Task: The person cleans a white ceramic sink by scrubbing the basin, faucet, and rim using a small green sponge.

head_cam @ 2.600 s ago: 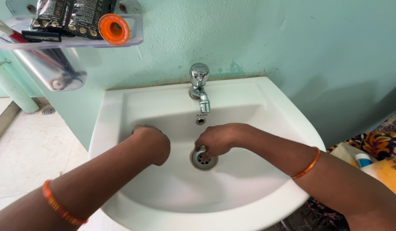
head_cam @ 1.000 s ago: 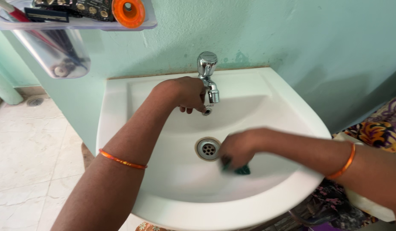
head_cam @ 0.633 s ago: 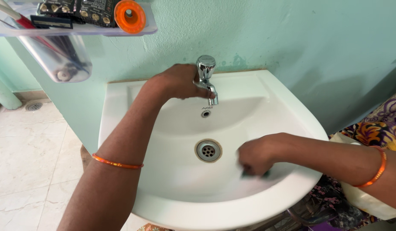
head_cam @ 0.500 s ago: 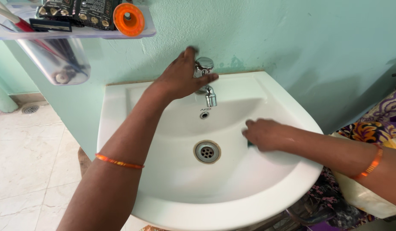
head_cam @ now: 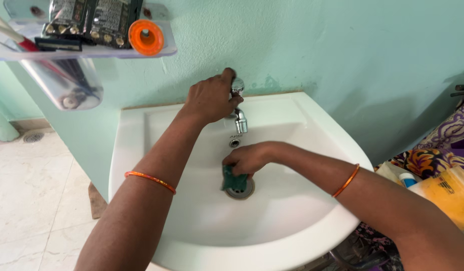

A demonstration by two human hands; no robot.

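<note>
Pinched in the right hand (head_cam: 249, 158), a green scrub pad (head_cam: 232, 179) hangs over the drain (head_cam: 242, 189) of the white sink (head_cam: 312, 120). Fingers of the left hand (head_cam: 209, 98) wrap the chrome tap (head_cam: 238, 108) (knob mostly covered). Above left, a clear shelf (head_cam: 162, 50) carries an orange cap (head_cam: 146, 37).

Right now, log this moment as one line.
left hand: gripping tap handle | right hand: holding green scrub pad over drain | white sink
</note>
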